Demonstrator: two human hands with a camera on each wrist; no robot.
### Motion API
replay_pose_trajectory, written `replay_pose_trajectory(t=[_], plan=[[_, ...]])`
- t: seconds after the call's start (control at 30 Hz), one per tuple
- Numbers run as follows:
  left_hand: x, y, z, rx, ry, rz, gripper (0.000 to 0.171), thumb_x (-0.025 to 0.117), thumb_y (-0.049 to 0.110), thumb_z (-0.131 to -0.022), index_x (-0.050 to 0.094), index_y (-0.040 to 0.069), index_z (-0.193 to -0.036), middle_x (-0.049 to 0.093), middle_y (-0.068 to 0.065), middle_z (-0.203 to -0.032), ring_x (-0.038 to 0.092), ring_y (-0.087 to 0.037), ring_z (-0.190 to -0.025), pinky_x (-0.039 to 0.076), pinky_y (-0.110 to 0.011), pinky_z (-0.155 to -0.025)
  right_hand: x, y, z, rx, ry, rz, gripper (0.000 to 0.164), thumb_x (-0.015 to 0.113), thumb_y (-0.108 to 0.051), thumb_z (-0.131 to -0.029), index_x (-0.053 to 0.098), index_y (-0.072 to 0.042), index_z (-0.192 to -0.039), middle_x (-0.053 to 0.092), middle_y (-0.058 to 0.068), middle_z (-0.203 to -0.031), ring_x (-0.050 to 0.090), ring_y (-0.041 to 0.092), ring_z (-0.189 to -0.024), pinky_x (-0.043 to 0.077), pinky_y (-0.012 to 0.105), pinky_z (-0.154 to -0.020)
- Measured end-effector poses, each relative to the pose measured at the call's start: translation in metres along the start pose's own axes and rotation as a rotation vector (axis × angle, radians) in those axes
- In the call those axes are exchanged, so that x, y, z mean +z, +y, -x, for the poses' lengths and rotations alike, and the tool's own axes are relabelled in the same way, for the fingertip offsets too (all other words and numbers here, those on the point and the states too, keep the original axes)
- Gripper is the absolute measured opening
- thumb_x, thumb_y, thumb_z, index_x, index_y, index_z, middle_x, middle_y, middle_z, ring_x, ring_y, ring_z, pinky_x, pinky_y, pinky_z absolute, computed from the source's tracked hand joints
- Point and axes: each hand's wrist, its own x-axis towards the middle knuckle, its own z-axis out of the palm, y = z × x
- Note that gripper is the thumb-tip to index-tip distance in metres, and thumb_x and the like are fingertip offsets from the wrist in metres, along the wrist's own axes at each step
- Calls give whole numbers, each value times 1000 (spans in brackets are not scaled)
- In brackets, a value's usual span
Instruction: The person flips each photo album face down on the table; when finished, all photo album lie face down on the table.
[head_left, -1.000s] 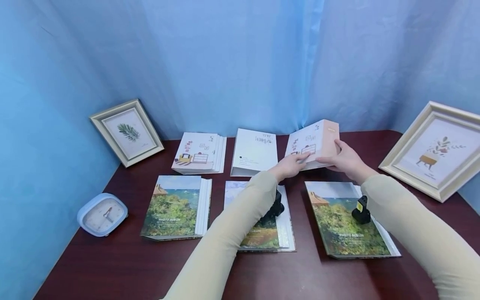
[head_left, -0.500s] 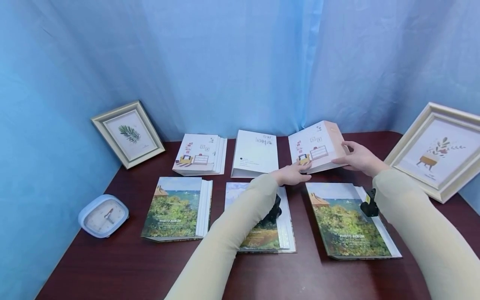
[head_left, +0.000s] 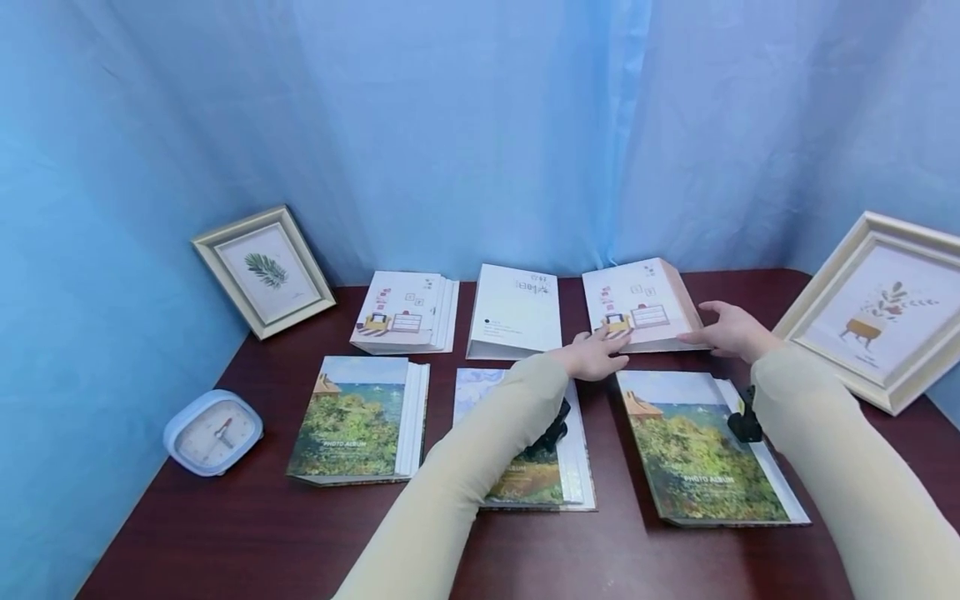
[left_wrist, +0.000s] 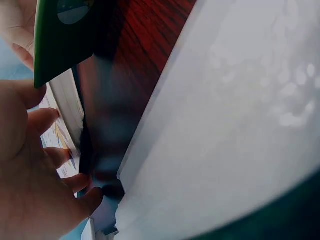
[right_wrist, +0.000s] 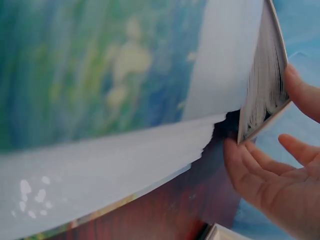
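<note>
At the back right of the table lies a white album (head_left: 630, 292) with a drawn room on its cover and a pinkish spine. My left hand (head_left: 592, 357) rests its spread fingertips on the cover's near left corner. At the opposite near corner is my right hand (head_left: 735, 331), its fingers parted about the spine side and front edge. In the right wrist view, fingertips of the right hand (right_wrist: 285, 170) touch the page block's corner and the spine. Below them lies a landscape-covered photo album (head_left: 705, 450). The left wrist view shows the left hand (left_wrist: 35, 170) with fingers extended along the white album's edge.
Two more white albums, one face up (head_left: 401, 308) and one showing plain text (head_left: 517, 308), complete the back row. Other landscape albums (head_left: 352, 417) lie in front. A blue clock (head_left: 213, 433) stands left; frames lean at left (head_left: 266, 271) and right (head_left: 873, 308).
The white album's raised spine side has come down, and the album now lies flatter. My right hand has moved right and lower with it. The left fingers have slid toward the cover's near left corner.
</note>
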Motion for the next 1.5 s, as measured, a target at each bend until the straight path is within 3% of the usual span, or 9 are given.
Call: replay_pose_trajectory(t=[0.3,0.53,0.83,0.97,1.13,1.4,1.5], plan=[[1,1,-1,-28,-2,22,52,31,43,-102,19,32,-152,4,-3,-161,3,-23,-148,11,-33,-118,-1,5,0,-6,8,27,101,69,-34,-84,5,14,-145,13,43,-143,31,53,-127,38,57,-99],[1,-1,-3,-48,40,46,50,33,44,-102,25,34,-150,8,0,-160,10,-28,-146,22,-39,-115,1,3,-2,13,57,94,92,68,-30,-86,13,15,-144,25,43,-138,40,53,-120,41,58,-97],[-3,-8,-2,5,98,100,47,34,41,-102,36,26,-147,27,-2,-156,18,-22,-145,17,-33,-116,0,-1,-1,-3,41,61,88,66,-27,-88,13,15,-144,30,42,-135,42,51,-120,41,57,-97],[-9,-9,0,0,151,182,45,37,38,-102,43,22,-144,41,-1,-149,31,-21,-141,27,-31,-113,-2,-8,1,-13,41,59,86,66,-29,-88,16,13,-144,26,41,-139,40,51,-122,40,57,-97],[-16,-12,4,24,256,239,40,42,32,-102,54,14,-135,56,-4,-135,52,-17,-123,43,-26,-99,-3,-21,4,-48,50,60,83,64,-31,-89,19,12,-144,31,39,-137,41,49,-120,40,57,-98],[-28,-23,14,33,345,290,35,42,25,-102,58,9,-129,61,-6,-126,56,-18,-116,46,-28,-95,7,-40,1,-83,34,54,82,64,-31,-89,20,10,-145,40,35,-130,51,40,-107,45,53,-95],[-33,-30,17,27,366,302,36,43,25,-102,58,9,-130,61,-7,-127,56,-19,-118,45,-27,-96,14,-48,-1,-78,19,48,81,64,-29,-90,19,8,-146,41,35,-130,52,41,-110,45,51,-96]])
